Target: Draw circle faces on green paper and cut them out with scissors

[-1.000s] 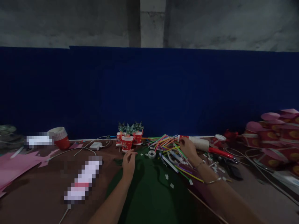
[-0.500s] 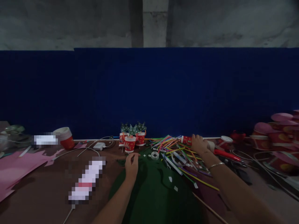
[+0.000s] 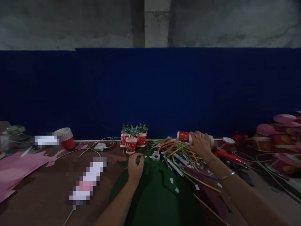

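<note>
My right hand [image 3: 201, 143] lies over a stack of red paper cups [image 3: 183, 137] on its side, fingers wrapped round its middle. The stack's pale end shows past my knuckles. My left hand [image 3: 135, 166] is just above the table, thumb and index finger curved with a gap between them and nothing visible inside. Just beyond it stands the front red paper cup [image 3: 130, 146], one of three, each topped with a green cut-out animal head [image 3: 134, 130]. A roll of clear tape [image 3: 155, 156] lies right of my left hand.
Coloured pipe cleaners [image 3: 169, 145] and paper scraps [image 3: 177, 190] spread across the middle right. A red-handled tool [image 3: 228, 156] and pink-topped cups [image 3: 264, 138] are farther right. On the left are stacked cups [image 3: 67, 139], pink sheets [image 3: 21, 169], a white charger [image 3: 100, 147] and cables.
The stack of paper cups has shifted slightly left under my right hand, whose fingers are more spread over it. My left hand has moved a little right, its fingers more curled.
</note>
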`<state>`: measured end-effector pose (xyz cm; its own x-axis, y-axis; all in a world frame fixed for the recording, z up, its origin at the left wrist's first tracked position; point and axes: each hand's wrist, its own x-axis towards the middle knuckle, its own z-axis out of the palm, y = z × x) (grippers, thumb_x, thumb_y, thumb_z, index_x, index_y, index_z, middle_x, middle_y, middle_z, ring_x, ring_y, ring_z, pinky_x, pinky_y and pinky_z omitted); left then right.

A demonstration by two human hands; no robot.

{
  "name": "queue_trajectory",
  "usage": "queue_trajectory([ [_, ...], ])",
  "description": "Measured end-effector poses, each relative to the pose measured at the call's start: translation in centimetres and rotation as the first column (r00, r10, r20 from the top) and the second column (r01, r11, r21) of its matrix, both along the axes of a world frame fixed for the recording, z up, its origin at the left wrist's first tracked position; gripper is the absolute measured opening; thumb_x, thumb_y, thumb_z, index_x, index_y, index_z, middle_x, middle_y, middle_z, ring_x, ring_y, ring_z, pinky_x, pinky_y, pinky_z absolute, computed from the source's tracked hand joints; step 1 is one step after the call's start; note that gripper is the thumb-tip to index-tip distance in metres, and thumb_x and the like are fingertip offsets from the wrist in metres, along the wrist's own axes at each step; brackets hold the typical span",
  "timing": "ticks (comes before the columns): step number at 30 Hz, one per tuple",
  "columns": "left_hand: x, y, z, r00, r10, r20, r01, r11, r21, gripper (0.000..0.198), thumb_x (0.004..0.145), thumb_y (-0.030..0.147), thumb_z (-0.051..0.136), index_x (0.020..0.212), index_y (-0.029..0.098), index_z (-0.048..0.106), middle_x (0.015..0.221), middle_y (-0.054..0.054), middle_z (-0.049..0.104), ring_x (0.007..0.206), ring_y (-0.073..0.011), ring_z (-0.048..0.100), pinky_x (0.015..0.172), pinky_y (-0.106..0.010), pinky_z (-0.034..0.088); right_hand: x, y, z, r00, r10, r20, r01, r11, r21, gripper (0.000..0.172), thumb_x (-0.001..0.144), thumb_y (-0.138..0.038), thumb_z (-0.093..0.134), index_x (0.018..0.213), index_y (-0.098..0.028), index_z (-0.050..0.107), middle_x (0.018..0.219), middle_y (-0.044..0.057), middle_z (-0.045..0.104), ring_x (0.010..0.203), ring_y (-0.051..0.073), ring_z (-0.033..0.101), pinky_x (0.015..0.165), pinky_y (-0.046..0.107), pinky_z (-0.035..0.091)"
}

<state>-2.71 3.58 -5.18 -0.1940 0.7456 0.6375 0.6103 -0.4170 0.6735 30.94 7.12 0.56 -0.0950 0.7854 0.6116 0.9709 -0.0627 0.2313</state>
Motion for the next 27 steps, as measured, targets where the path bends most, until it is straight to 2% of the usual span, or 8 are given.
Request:
queue_trajectory([
  [4, 1.1, -1.3, 0.7, 0.98, -0.029, -0.198, 0.057, 0.989, 0.135, 0.032, 0.079, 0.025, 0.053, 0.11, 0.017, 0.054, 0.105, -0.01, 0.061, 0.101, -0.025, 0.054, 0.089, -0.042, 0.042, -2.8, -1.0, 1.8, 0.989, 0.145, 0.027, -0.146, 0.988, 0.042, 0.05, 0.076, -0.024, 0.053, 0.124, -0.012, 0.046, 0.125, 0.016, 0.049, 0.11, 0.03, 0.04, 0.099, 0.044, 0.017],
  [10, 1.6, -1.8, 0.9, 0.954, -0.023, -0.299, 0.069, 0.987, 0.144, 0.044, 0.081, 0.025, 0.052, 0.124, 0.018, 0.044, 0.114, -0.012, 0.056, 0.109, -0.0258, 0.05, 0.093, -0.044, 0.04, -3.7, -1.5, 3.9, 0.988, -0.087, -0.128, 0.101, 0.989, 0.108, 0.04, 0.076, -0.014, 0.048, 0.115, -0.007, 0.051, 0.106, 0.019, 0.058, 0.097, 0.032, 0.046, 0.093, 0.05, 0.021],
  [12, 1.7, -1.9, 1.0, 0.95, 0.004, -0.311, 0.048, 0.986, 0.161, 0.052, 0.081, 0.028, 0.054, 0.13, 0.017, 0.038, 0.12, -0.013, 0.053, 0.114, -0.0268, 0.047, 0.096, -0.045, 0.038, -4.4, -2.1, 4.2, 0.995, 0.005, -0.104, 0.004, 0.997, 0.083, 0.044, 0.076, -0.015, 0.049, 0.119, -0.008, 0.05, 0.114, 0.018, 0.056, 0.101, 0.032, 0.045, 0.096, 0.05, 0.019],
  [14, 2.0, -2.2, 1.1, 0.937, 0.022, -0.349, 0.044, 0.982, 0.181, 0.065, 0.079, 0.03, 0.057, 0.136, 0.016, 0.03, 0.128, -0.016, 0.047, 0.121, -0.0288, 0.041, 0.099, -0.046, 0.034, -6.0, -3.1, 4.1, 0.981, 0.184, -0.062, -0.184, 0.983, 0.003, 0.047, 0.074, -0.017, 0.051, 0.122, -0.011, 0.049, 0.122, 0.017, 0.053, 0.109, 0.031, 0.042, 0.099, 0.049, 0.017],
  [17, 2.6, -3.0, 1.1, 0.88, 0.018, -0.474, 0.089, 0.975, 0.202, 0.077, 0.077, 0.028, 0.058, 0.141, 0.015, 0.018, 0.139, -0.018, 0.037, 0.13, -0.0312, 0.03, 0.102, -0.047, 0.03, -9.6, -5.3, 3.3, 0.902, 0.431, -0.035, -0.432, 0.893, -0.13, 0.05, 0.073, -0.018, 0.052, 0.123, -0.014, 0.049, 0.127, 0.015, 0.052, 0.115, 0.031, 0.039, 0.102, 0.05, 0.012],
  [19, 3.0, -3.4, 0.9, 0.827, -0.001, -0.563, 0.128, 0.974, 0.186, 0.077, 0.077, 0.022, 0.056, 0.142, 0.016, 0.016, 0.14, -0.017, 0.037, 0.129, -0.0306, 0.032, 0.102, -0.046, 0.03, -11.7, -6.7, 2.7, 0.829, 0.559, -0.027, -0.553, 0.81, -0.194, 0.054, 0.071, -0.016, 0.053, 0.125, -0.015, 0.047, 0.127, 0.014, 0.052, 0.117, 0.031, 0.039, 0.104, 0.051, 0.01],
  [23, 3.3, -3.2, 0.6, 0.805, -0.039, -0.591, 0.082, 0.996, 0.045, 0.081, 0.069, 0.022, 0.061, 0.14, 0.014, 0.023, 0.117, -0.014, 0.057, 0.103, -0.0291, 0.053, 0.089, -0.044, 0.041, -13.4, -8.0, 2.2, 0.753, 0.655, -0.063, -0.649, 0.724, -0.231, 0.066, 0.067, -0.011, 0.055, 0.131, -0.019, 0.041, 0.127, 0.012, 0.053, 0.117, 0.031, 0.04, 0.106, 0.05, 0.008],
  [27, 3.2, -2.9, 0.8, 0.808, -0.172, -0.563, 0.145, 0.985, -0.093, 0.072, 0.067, 0.025, 0.064, 0.132, 0.014, 0.037, 0.107, -0.014, 0.059, 0.097, -0.0287, 0.055, 0.084, -0.043, 0.044, -12.7, -7.4, 1.6, 0.728, 0.68, -0.09, -0.677, 0.692, -0.252, 0.075, 0.065, -0.014, 0.056, 0.136, -0.019, 0.035, 0.128, 0.011, 0.052, 0.117, 0.031, 0.041, 0.107, 0.047, 0.007],
])
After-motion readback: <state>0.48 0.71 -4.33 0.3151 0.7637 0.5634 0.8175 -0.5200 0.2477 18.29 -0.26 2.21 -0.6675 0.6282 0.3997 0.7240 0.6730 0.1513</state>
